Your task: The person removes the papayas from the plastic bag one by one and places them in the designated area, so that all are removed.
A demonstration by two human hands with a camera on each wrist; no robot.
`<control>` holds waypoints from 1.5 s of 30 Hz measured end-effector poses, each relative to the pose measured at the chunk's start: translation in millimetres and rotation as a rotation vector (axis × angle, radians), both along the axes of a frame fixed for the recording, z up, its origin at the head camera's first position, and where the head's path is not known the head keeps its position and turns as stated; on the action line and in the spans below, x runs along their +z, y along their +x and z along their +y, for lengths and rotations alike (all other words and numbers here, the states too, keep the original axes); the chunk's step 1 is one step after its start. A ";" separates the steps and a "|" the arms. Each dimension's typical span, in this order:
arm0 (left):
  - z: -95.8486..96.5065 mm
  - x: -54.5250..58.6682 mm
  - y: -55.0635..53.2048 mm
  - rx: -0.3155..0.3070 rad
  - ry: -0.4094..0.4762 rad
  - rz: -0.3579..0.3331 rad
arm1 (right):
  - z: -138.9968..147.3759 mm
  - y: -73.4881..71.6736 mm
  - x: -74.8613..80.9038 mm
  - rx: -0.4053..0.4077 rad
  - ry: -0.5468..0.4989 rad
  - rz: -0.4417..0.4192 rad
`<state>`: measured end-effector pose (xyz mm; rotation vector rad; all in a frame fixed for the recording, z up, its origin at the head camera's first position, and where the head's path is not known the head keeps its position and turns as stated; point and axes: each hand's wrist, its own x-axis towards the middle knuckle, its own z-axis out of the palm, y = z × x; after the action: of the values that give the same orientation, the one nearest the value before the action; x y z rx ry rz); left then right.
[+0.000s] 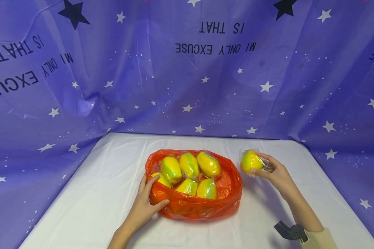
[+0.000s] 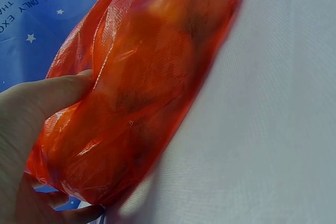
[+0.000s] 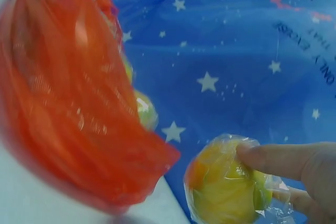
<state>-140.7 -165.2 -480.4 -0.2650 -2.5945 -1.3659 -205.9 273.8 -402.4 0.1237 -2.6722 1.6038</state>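
A red plastic bag (image 1: 202, 209) stands with its mouth spread wide, several yellow-green mangoes (image 1: 188, 165) inside, each in clear wrap. My left hand (image 1: 144, 204) grips the bag at its left side, thumb on the front and fingers round the left end. In the left wrist view the thumb (image 2: 68, 90) presses into the red film. To the right of the bag, my right hand (image 1: 275, 174) holds one wrapped mango (image 1: 250, 159) between thumb and fingers. The right wrist view shows this mango (image 3: 223, 182) with its loose clear wrap, apart from the bag.
A white cloth (image 1: 118, 173) covers the table under the bag. Behind it and at both sides hangs a purple-blue curtain (image 1: 174, 86) with stars and lettering. A dark strap (image 1: 291, 231) sits at the right wrist, by a beige sleeve (image 1: 319, 239).
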 end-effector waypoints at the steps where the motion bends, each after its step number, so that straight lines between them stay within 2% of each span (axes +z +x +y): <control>1: 0.0 -0.1 0.1 -0.001 0.001 0.001 | 1.5 -1.3 -2.3 -0.001 -0.009 -0.005; 7: 0.1 0.2 -0.4 -0.004 0.003 -0.003 | 8.8 -8.2 -13.6 -0.021 -0.047 -0.002; 19: 0.5 -0.2 -0.1 -0.002 0.005 -0.014 | 21.3 -31.4 -48.0 0.014 -0.010 -0.002; 24: 1.2 0.3 -0.6 -0.001 0.007 -0.013 | 22.4 -34.7 -55.2 0.036 -0.071 -0.015; 26: 1.2 0.5 -0.4 -0.001 0.006 -0.015 | 22.5 -35.0 -56.6 0.041 -0.077 -0.017; 31: 0.9 1.3 -1.1 0.000 -0.001 -0.018 | 23.1 -35.9 -57.3 0.033 -0.004 -0.004; 35: 1.0 2.1 -2.5 0.002 -0.008 -0.010 | 22.4 -36.0 -54.2 0.029 0.027 0.000; 40: 1.1 1.5 -0.2 0.006 -0.006 -0.016 | 18.3 -33.7 -50.0 0.024 0.140 0.013; 45: 1.2 1.3 0.8 0.008 -0.003 -0.020 | 13.1 -29.8 -45.1 0.022 0.175 0.053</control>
<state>-140.0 -164.0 -479.1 -0.2431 -2.6108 -1.3695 -235.7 286.9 -447.5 0.1961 -2.7746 1.3497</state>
